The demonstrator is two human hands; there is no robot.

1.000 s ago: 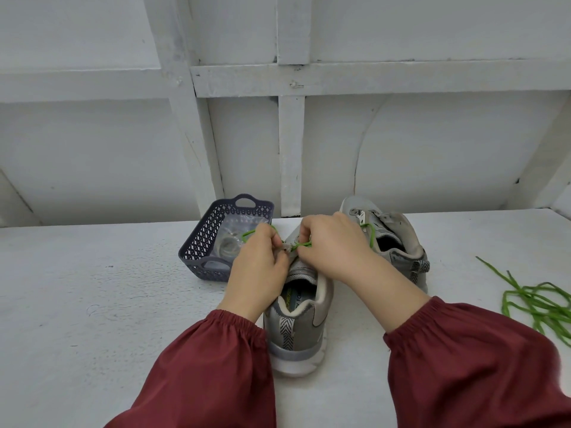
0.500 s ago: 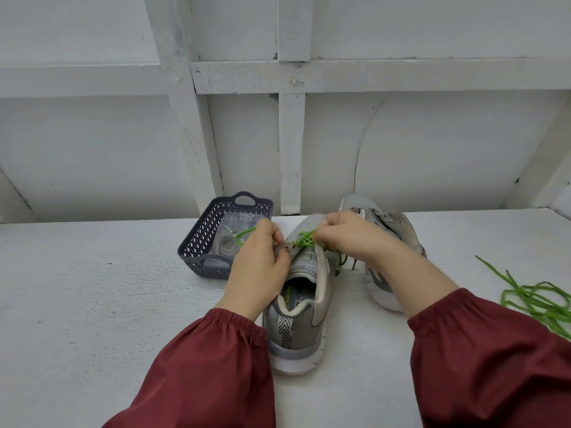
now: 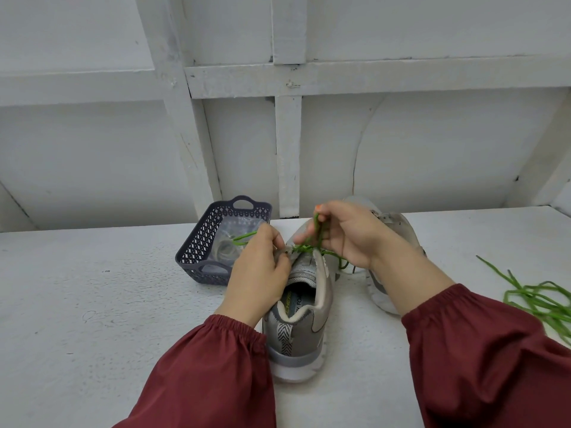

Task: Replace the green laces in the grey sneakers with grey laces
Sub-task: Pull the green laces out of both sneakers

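Plastic and lattice-walled, a greyish-purple basket (image 3: pixel 197 245) sat left of centre on the white tabletop (image 3: pixel 92 304). Inside it lay a clear bag (image 3: pixel 234 233), its contents too blurred to name. Just right of it, the left hand (image 3: pixel 259 270) curled over the top of the near sneaker (image 3: pixel 302 329), pinching one strand of the green lace (image 3: pixel 304 248) at the eyelets, with a short end poking out toward the basket. That sneaker stood at the centre of the frame, heel toward the camera, the lace threaded only through its upper eyelets as far as could be seen. The right hand (image 3: pixel 349 236) pinched the other strand between thumb and fingertips and held it up above the tongue.

The lace looked thin, soft and light, likely to snag at an eyelet rather than slide freely. It seemed best gripped close to the hole and drawn straight out, with the other hand steadying the floppy upper.

Behind the right wrist the second sneaker (image 3: pixel 398 223) stood partly hidden. At the far right edge a loose green lace (image 3: pixel 537 298) lay in a tangle on the tabletop.
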